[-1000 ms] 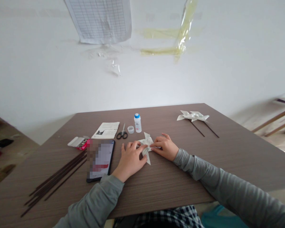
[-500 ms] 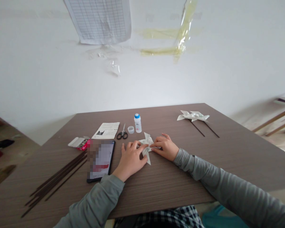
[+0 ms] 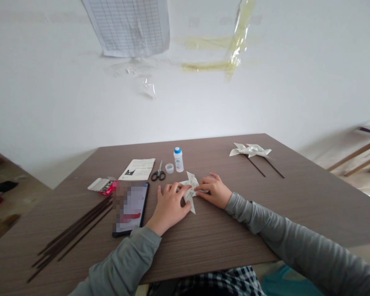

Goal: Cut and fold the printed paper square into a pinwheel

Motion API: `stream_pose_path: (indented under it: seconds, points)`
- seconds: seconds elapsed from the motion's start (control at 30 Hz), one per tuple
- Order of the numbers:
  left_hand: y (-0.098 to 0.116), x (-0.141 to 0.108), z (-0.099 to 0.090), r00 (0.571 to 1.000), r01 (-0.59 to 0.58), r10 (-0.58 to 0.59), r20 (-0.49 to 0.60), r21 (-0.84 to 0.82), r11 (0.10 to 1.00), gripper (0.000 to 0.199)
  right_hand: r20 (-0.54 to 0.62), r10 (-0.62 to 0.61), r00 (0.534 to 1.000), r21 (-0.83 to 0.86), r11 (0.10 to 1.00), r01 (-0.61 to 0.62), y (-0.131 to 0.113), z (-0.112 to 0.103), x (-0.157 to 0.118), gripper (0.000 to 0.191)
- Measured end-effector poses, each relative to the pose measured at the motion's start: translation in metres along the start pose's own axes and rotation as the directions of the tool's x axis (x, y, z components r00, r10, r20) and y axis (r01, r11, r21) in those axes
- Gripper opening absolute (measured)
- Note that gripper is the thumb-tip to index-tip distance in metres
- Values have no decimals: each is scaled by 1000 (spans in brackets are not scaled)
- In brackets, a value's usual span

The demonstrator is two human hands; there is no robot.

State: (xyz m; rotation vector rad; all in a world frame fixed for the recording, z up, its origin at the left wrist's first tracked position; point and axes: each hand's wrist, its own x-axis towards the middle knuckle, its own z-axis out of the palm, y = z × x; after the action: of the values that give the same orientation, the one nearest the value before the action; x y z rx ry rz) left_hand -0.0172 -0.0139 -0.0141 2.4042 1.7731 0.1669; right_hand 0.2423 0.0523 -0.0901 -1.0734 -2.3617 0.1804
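A white printed-paper pinwheel (image 3: 189,200) lies on the table in front of me, partly covered by my fingers. My left hand (image 3: 170,203) holds it from the left, with the index finger reaching its middle and the thumb by the lower blade. From the right, my right hand (image 3: 214,191) grips the paper near the centre, thumb and index finger close together. The fingertips of both hands nearly meet there. Just beyond stand a white bottle with a blue cap (image 3: 178,159) and a small translucent cup (image 3: 169,168). Black-handled scissors (image 3: 158,175) lie left of the cup.
Two finished-looking pinwheels on sticks (image 3: 251,150) lie at the back right. Leftward are a stack of printed paper (image 3: 137,169), an opened red-and-white box (image 3: 105,186), several dark sticks (image 3: 70,228) and a phone (image 3: 132,209). A wall rises behind the table (image 3: 296,205).
My right index finger has shifted slightly at the pinwheel's centre. Otherwise both hands and the pinwheel stay in place.
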Motion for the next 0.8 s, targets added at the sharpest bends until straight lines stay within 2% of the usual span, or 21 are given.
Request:
stream_pose_path:
  seconds: [0.23, 0.4, 0.6, 0.8]
  points:
    - [-1, 2, 2, 1000, 1, -1, -11, -4, 1000, 72, -17, -18, 1000, -22, 1000, 17, 0, -1, 1, 15]
    - [2, 2, -2, 1000, 4, -4, 19, 9, 1000, 65, -5, 5, 1000, -9, 1000, -6, -1, 0, 1, 18]
    - [3, 1, -4, 1000, 9, -9, 3, -2, 1000, 60, -13, 1, 1000, 1, 1000, -1, 0, 1, 1, 17]
    - [2, 1, -2, 1000, 8, -8, 4, 6, 1000, 67, -13, -2, 1000, -6, 1000, 2, 0, 1, 1, 17]
